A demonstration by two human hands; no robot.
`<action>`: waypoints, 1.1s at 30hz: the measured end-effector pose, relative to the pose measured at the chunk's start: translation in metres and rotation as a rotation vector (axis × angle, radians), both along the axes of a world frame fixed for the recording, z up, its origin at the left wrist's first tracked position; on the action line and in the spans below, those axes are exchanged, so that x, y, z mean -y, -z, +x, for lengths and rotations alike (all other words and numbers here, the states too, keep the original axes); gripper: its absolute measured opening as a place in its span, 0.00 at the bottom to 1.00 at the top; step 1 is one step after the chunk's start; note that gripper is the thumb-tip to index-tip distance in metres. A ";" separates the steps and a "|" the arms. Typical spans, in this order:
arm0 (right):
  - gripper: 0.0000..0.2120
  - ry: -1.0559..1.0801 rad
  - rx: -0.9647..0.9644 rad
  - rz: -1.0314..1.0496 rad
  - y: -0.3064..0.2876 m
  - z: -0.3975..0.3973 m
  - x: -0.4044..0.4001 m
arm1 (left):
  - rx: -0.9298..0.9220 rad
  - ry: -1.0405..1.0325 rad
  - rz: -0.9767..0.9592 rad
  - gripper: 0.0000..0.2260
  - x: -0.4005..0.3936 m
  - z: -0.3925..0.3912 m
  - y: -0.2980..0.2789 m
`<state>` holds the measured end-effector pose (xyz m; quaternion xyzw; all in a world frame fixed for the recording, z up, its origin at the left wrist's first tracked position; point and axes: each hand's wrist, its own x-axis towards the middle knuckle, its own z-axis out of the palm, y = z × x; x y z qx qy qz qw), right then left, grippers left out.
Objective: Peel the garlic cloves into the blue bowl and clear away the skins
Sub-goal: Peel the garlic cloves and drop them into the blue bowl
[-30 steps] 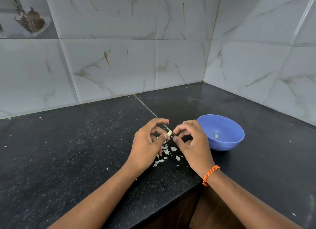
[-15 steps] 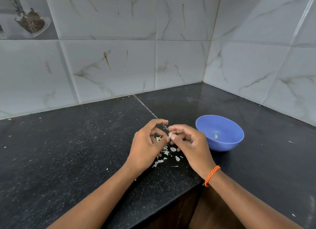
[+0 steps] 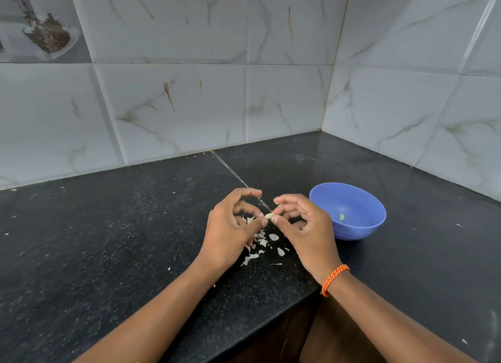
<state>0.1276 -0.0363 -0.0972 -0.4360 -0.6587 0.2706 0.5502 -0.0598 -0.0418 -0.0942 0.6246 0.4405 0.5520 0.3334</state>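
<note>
A small pale garlic clove (image 3: 268, 215) is held just above the black counter, between the fingertips of both hands. My left hand (image 3: 233, 227) pinches its left end, with bits of skin showing inside the curled fingers. My right hand (image 3: 303, 227) pinches its right end with thumb and forefinger. White garlic skins (image 3: 261, 243) lie scattered on the counter under and between the hands. The blue bowl (image 3: 352, 197) stands just right of my right hand, and one peeled clove (image 3: 341, 216) lies inside it.
The black stone counter (image 3: 108, 240) runs into a corner of marble-look wall tiles (image 3: 284, 99). Its front edge steps back at the lower middle, below my right wrist. Small white specks dot the surface at left.
The two hands, pressed together half a second ago, have drawn slightly apart, and the clove shows between the fingertips again. The bowl and skins have not moved.
</note>
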 end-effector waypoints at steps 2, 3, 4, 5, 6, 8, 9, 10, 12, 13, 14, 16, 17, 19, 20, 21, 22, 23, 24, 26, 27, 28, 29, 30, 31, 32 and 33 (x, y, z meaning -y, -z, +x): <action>0.13 0.006 -0.005 0.003 0.000 0.000 0.000 | 0.014 0.003 -0.005 0.20 0.000 0.000 0.000; 0.13 0.006 -0.005 0.005 0.001 0.000 0.000 | 0.022 0.005 -0.010 0.20 0.000 0.000 0.000; 0.13 0.004 -0.003 0.007 0.001 0.000 0.000 | 0.031 0.005 -0.014 0.20 0.000 -0.001 0.000; 0.13 0.004 0.000 0.010 0.001 0.000 0.000 | 0.037 0.006 -0.016 0.20 0.000 -0.001 0.000; 0.13 0.005 0.003 0.014 0.001 0.000 0.000 | 0.041 0.006 -0.017 0.19 0.000 -0.001 0.000; 0.13 0.012 0.004 0.018 0.001 0.000 0.001 | 0.043 0.010 -0.016 0.18 0.000 -0.001 0.000; 0.14 0.014 0.002 0.020 0.001 0.000 0.002 | 0.041 0.013 -0.015 0.18 0.000 0.000 0.000; 0.14 0.014 -0.001 0.021 0.000 0.000 0.002 | 0.041 0.018 -0.014 0.17 0.000 0.000 0.000; 0.14 0.009 -0.004 0.022 0.000 0.000 0.002 | 0.048 0.030 -0.018 0.16 0.000 0.000 -0.001; 0.14 0.005 -0.001 0.019 0.000 0.000 0.002 | 0.052 0.037 -0.020 0.16 0.000 0.000 -0.001; 0.14 -0.002 0.002 0.014 0.000 0.000 0.002 | 0.054 0.044 -0.021 0.15 0.000 0.000 -0.001; 0.14 -0.018 0.005 0.002 0.000 0.000 0.002 | 0.058 0.058 -0.020 0.15 0.000 0.001 -0.001; 0.14 -0.024 0.008 0.001 -0.001 0.000 0.003 | 0.061 0.062 -0.019 0.15 0.000 0.001 0.000; 0.12 -0.032 0.026 0.017 -0.002 -0.002 0.006 | 0.066 0.067 -0.017 0.15 0.000 0.001 0.000; 0.11 -0.033 0.043 0.038 -0.004 -0.003 0.008 | 0.065 0.070 -0.016 0.15 0.000 0.001 0.000; 0.10 -0.033 0.061 0.059 -0.005 -0.004 0.009 | 0.063 0.072 -0.014 0.15 0.000 0.001 0.000; 0.08 -0.032 0.075 0.073 -0.005 -0.004 0.010 | 0.061 0.073 -0.013 0.15 0.000 0.002 0.001; 0.07 -0.032 0.085 0.079 -0.005 -0.004 0.011 | 0.057 0.073 -0.011 0.15 0.000 0.002 0.001; 0.07 -0.031 0.094 0.082 -0.005 -0.004 0.011 | 0.049 0.072 -0.008 0.16 0.000 0.002 0.001; 0.07 -0.020 0.122 0.098 -0.009 -0.004 0.010 | 0.007 0.061 0.000 0.16 0.001 0.001 0.000; 0.08 -0.008 0.143 0.118 -0.013 -0.002 0.010 | -0.025 0.049 0.006 0.17 0.002 0.001 0.000; 0.08 0.013 0.171 0.141 -0.019 0.001 0.008 | -0.056 0.034 0.011 0.17 0.003 0.001 -0.001; 0.08 0.038 0.201 0.156 -0.028 0.006 0.004 | -0.074 0.020 0.009 0.17 0.003 0.001 -0.001; 0.08 0.067 0.229 0.158 -0.038 0.012 -0.001 | -0.079 0.008 0.001 0.18 0.003 0.000 -0.001; 0.09 0.096 0.255 0.151 -0.048 0.019 -0.006 | -0.080 -0.005 -0.008 0.18 0.003 0.000 -0.002; 0.09 0.127 0.285 0.141 -0.057 0.029 -0.011 | -0.082 -0.019 -0.013 0.18 0.003 0.000 -0.002; 0.10 0.155 0.315 0.129 -0.066 0.039 -0.015 | -0.083 -0.032 -0.012 0.19 0.003 -0.001 -0.002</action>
